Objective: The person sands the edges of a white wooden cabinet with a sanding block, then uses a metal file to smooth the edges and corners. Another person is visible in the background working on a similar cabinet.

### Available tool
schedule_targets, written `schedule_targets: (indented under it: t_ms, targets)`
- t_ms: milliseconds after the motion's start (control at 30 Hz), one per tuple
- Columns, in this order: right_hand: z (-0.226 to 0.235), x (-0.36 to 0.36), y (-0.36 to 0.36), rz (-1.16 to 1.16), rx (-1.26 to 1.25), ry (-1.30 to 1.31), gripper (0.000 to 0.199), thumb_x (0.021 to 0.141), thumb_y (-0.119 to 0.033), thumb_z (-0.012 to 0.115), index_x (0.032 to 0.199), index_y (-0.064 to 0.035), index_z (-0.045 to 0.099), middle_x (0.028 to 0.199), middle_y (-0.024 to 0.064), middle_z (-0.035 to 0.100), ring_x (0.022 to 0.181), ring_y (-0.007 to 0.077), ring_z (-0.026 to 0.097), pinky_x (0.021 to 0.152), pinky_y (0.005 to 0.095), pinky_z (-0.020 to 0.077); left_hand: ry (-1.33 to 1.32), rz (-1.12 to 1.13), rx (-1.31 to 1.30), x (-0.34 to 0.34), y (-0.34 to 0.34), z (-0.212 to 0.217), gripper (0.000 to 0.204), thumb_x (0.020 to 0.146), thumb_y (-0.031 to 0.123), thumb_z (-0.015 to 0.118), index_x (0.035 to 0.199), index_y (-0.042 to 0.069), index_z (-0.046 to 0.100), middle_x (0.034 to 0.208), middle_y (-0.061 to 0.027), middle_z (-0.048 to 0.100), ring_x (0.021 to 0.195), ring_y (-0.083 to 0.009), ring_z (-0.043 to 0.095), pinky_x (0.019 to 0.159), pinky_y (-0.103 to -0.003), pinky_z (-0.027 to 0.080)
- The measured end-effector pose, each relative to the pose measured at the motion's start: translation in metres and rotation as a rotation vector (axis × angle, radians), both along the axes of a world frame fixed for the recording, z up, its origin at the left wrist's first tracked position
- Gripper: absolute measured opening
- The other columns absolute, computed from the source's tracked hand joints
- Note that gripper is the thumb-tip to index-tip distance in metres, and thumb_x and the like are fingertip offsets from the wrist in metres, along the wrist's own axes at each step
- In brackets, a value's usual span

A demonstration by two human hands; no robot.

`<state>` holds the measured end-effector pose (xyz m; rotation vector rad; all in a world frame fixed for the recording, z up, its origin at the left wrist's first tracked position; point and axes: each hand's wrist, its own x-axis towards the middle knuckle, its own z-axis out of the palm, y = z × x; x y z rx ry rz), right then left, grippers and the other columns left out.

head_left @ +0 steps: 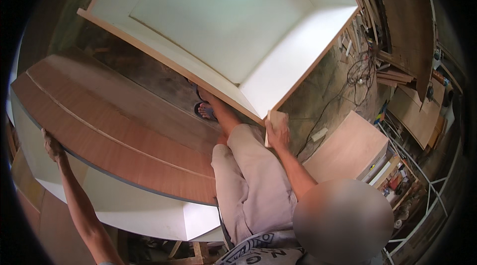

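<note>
Block (277, 117) gripped in right hand (280, 133); left hand (52, 146) on panel (109, 148) edge, grip unclear; box (300, 58) cut off above.

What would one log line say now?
Left hand: touching edge of brown wooden panel | right hand: holding pale wooden block | nearby: white-lined wooden box

Thin black cables (364, 69) are snaking across a dull brown-grey floor (308, 108) at right of centre.
Near them, a small pale wooden offcut (319, 134) is lying beside a flat pinkish-tan wooden panel (345, 144); jumbled small items (399, 175) are filling the lower right next to a thin white metal frame (431, 183), while a tan wooden sheet (416, 110) is resting at far right.
</note>
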<state>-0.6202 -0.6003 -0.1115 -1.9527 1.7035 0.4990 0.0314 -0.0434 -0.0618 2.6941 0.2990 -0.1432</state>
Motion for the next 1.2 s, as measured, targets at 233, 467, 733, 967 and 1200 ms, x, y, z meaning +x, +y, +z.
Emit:
schedule_targets:
  t_ms: [233,467,733,967,1200]
  targets:
    - [-0.031,0.047,-0.158,-0.197,-0.089,-0.209,0.086,0.088,-0.059,0.061,0.138,0.0088,0.043,0.133,0.0316,0.052,0.123,0.045,0.052,0.103,0.0489,0.0415,-0.08,-0.159,-0.045,0.007,0.01,0.0,0.068,0.104,0.054,0.034,0.149,0.003,0.042,0.151,-0.0151,0.046,0.139,-0.0289,0.044,0.116,-0.039,0.03]
    - [-0.037,0.054,-0.24,-0.281,-0.087,-0.047,0.089,0.084,-0.061,0.061,0.14,0.0066,0.043,0.135,0.0277,0.053,0.126,0.0414,0.052,0.105,0.0475,0.0422,-0.548,-0.273,0.714,-0.074,-0.131,0.023,0.047,0.102,0.033,0.052,0.137,0.001,0.053,0.132,-0.0164,0.059,0.123,-0.0302,0.055,0.104,-0.042,0.042]
    - [-0.013,0.098,-0.322,-0.328,0.015,-0.056,0.106,0.081,-0.067,0.059,0.149,0.0083,0.029,0.151,0.0284,0.037,0.138,0.0425,0.039,0.113,0.0479,0.0341,0.218,-0.089,-0.441,-0.404,-0.384,-0.057,0.056,0.1,0.03,0.061,0.136,-0.008,0.043,0.135,-0.0204,0.049,0.128,-0.0313,0.048,0.11,-0.042,0.038]
    - [-0.03,0.099,-0.45,-0.192,-0.143,-0.06,0.081,0.083,-0.06,0.056,0.131,0.0054,0.056,0.135,0.029,0.055,0.126,0.0461,0.051,0.106,0.0526,0.0413,0.673,0.31,-0.398,-0.554,-0.514,-0.107,0.036,0.096,0.026,0.061,0.107,-0.008,0.055,0.1,-0.0223,0.061,0.093,-0.0335,0.06,0.086,-0.042,0.047]
    - [-0.036,0.118,-0.591,-0.097,-0.147,-0.157,0.072,0.083,-0.058,0.057,0.127,-0.0017,0.063,0.131,0.0256,0.06,0.121,0.0419,0.056,0.103,0.0504,0.0425,0.379,0.041,-0.064,-0.568,-0.52,-0.117,0.027,0.092,0.021,0.061,0.089,-0.006,0.055,0.087,-0.0271,0.063,0.084,-0.0475,0.061,0.078,-0.052,0.047]
